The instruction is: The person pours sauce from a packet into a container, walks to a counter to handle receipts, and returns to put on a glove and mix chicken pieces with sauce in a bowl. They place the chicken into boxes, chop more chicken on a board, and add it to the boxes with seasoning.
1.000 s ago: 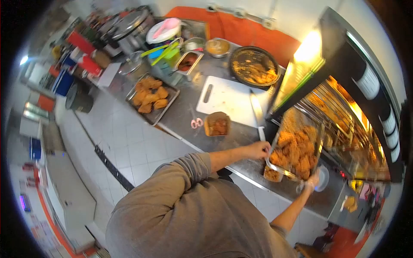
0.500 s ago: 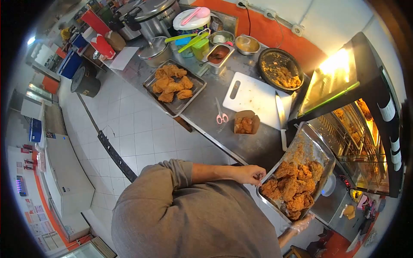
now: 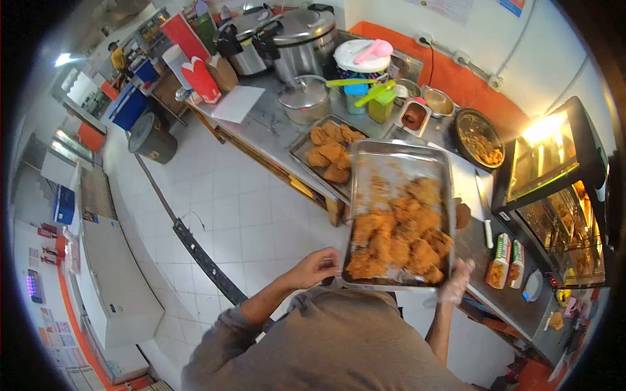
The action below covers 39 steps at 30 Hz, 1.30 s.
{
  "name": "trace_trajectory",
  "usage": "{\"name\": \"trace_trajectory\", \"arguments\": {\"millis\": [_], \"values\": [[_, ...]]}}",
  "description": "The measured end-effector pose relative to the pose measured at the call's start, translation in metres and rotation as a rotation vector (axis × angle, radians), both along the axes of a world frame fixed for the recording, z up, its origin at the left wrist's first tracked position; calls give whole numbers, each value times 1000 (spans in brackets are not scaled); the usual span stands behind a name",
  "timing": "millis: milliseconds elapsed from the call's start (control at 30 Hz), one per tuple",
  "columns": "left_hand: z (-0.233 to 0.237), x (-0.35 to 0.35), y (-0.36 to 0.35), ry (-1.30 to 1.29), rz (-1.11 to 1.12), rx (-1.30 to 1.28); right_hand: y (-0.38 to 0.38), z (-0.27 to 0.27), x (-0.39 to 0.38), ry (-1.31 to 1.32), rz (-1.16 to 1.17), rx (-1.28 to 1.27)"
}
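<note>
A metal tray (image 3: pixel 399 155) with several pieces of breaded fried chicken (image 3: pixel 398 238) is held tilted in front of my body, over the counter's front edge. My left hand (image 3: pixel 315 268) is closed on the tray's lower left edge. At the lower right corner, my right hand (image 3: pixel 456 281) grips the tray in a clear plastic glove. Behind it on the counter lies a second tray (image 3: pixel 301 157) with more fried chicken (image 3: pixel 332 151), partly covered by the held one. The held tray also hides most of the white cutting board (image 3: pixel 464 181) and a brown paper box (image 3: pixel 462 214).
A knife (image 3: pixel 484 205) lies near the lit warming cabinet (image 3: pixel 544 156). Two food boxes (image 3: pixel 499 262) are on the counter before it. Further back are a black bowl (image 3: pixel 479 140), a sauce pan (image 3: pixel 413 117), a lidded pot (image 3: pixel 304 98) and large cookers (image 3: pixel 303 42). A person (image 3: pixel 118 58) stands far off.
The tray has moved left, away from the warming cabinet, and now covers part of the cutting board and second tray. Two food boxes have come into view. My view has turned.
</note>
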State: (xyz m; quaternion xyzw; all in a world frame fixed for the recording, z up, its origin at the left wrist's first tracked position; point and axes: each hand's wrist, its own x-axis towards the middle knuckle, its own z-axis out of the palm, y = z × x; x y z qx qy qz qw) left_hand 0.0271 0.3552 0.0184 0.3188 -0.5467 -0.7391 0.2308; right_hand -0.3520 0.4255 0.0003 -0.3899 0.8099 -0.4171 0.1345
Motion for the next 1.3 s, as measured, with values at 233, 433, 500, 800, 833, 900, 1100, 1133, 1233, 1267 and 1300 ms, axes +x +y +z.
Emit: {"name": "trace_trajectory", "arguments": {"millis": [233, 433, 500, 800, 833, 900, 1100, 1133, 1233, 1267, 1300], "values": [[0, 185, -13, -214, 505, -1, -176, 11, 222, -197, 391, 369], [-67, 366, -135, -435, 471, -30, -287, -111, 396, -557, 410, 128], [-92, 407, -186, -434, 480, 63, -316, -93, 421, -593, 472, 476], [-164, 492, -354, -660, 396, 251, -431, -144, 474, -181, 845, 854], [-163, 498, -367, -699, 385, 179, -446, -129, 470, -45, 1038, 980], [-167, 508, -388, -702, 318, 68, -483, -92, 472, -25, 1107, 924], [-183, 520, -428, -684, 177, -108, -610, -102, 540, 309, 905, 486], [-185, 520, -430, -625, 196, -117, -630, -121, 552, 304, 890, 488], [-191, 527, -429, -579, 197, -147, -665, -149, 581, 599, 926, 701], [-195, 527, -430, -588, 195, -175, -672, -148, 586, 585, 871, 757], [-200, 526, -432, -596, 194, -199, -677, -148, 590, 570, 816, 814]]}}
